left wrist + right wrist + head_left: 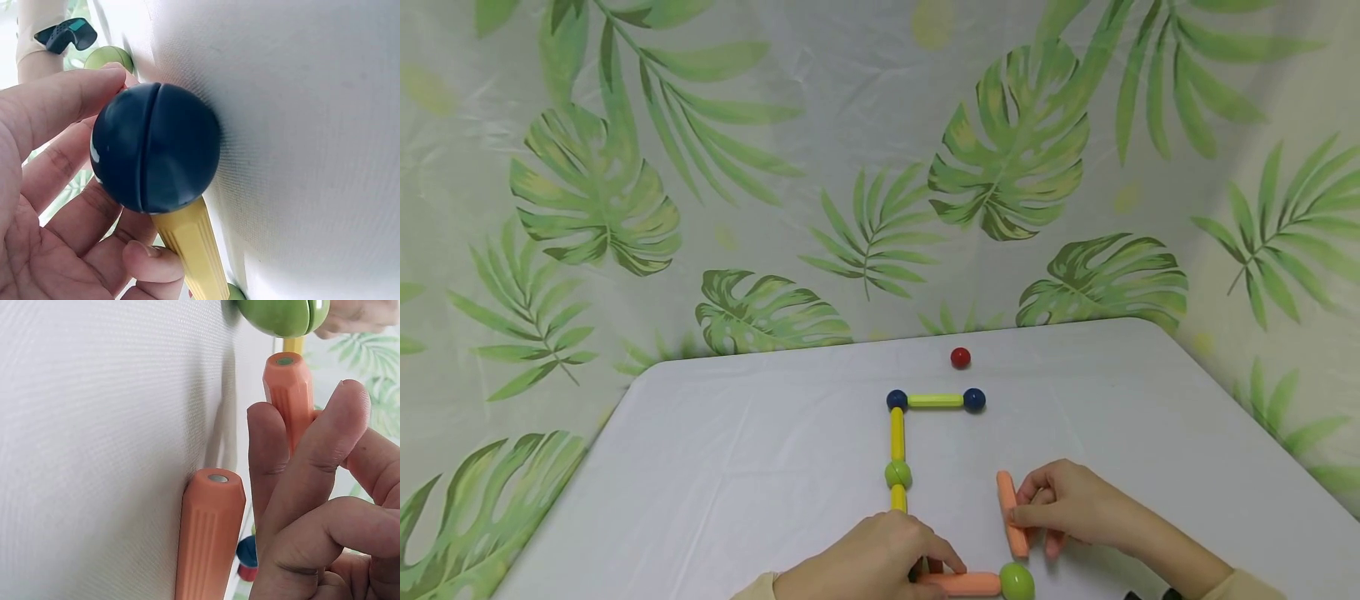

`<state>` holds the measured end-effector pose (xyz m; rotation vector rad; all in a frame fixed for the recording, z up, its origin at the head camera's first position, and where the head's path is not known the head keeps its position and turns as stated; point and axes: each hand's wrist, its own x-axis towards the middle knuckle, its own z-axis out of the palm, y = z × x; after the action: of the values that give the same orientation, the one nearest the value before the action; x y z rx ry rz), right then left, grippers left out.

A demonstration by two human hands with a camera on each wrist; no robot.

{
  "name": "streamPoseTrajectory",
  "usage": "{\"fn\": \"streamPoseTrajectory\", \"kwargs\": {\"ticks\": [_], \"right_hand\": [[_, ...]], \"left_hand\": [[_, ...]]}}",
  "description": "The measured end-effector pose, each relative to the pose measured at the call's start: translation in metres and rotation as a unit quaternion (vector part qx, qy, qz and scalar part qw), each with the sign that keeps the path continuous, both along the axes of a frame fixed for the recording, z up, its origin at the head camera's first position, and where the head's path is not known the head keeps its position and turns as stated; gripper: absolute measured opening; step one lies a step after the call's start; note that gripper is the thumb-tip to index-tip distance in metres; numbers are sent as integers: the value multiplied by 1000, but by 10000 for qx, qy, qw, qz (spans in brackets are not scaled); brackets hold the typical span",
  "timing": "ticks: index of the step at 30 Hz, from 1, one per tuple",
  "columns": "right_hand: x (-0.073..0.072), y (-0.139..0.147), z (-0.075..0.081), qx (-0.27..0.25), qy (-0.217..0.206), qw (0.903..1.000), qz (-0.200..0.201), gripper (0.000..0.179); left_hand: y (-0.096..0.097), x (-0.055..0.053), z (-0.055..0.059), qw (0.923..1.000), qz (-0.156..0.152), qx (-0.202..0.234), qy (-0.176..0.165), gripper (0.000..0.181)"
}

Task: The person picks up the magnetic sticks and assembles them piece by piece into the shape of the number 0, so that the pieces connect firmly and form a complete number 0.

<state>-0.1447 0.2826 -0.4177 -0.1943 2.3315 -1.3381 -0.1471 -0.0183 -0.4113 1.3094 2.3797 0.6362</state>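
My left hand [880, 554] pinches an orange stick [966, 583] whose right end meets a light green ball [1017, 581]. A dark blue ball [156, 150] sits at the stick's other end, mostly covered by this hand in the head view. From that ball runs a yellow stick [194, 250], beside my curled lower fingers. Between thumb and fingers, my right hand [1067, 504] holds a second orange stick [1012, 514], its near end close to the light green ball. A third orange stick [212, 537] lies on the white cloth under the right hand, largely hidden in the head view.
Yellow sticks [898, 433] joined by a green ball [898, 474] lead away to a dark blue ball [897, 400]. A lime stick [935, 401] links it to another dark blue ball [974, 400]. A loose red ball [960, 357] lies near the table's back edge, before a leaf-print curtain [880, 125].
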Motion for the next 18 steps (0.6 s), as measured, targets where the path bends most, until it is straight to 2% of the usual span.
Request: {"fn": "streamPoseTrajectory", "kwargs": {"ticks": [8,18], "right_hand": [[1,-1,0,-107,-137,9998,43,23],[1,-2,-1,-121,-151,9997,117,23]], "left_hand": [[0,-1,-1,9997,-107,-47,230,19],[0,-1,-2,9999,-36,50,116,19]]}}
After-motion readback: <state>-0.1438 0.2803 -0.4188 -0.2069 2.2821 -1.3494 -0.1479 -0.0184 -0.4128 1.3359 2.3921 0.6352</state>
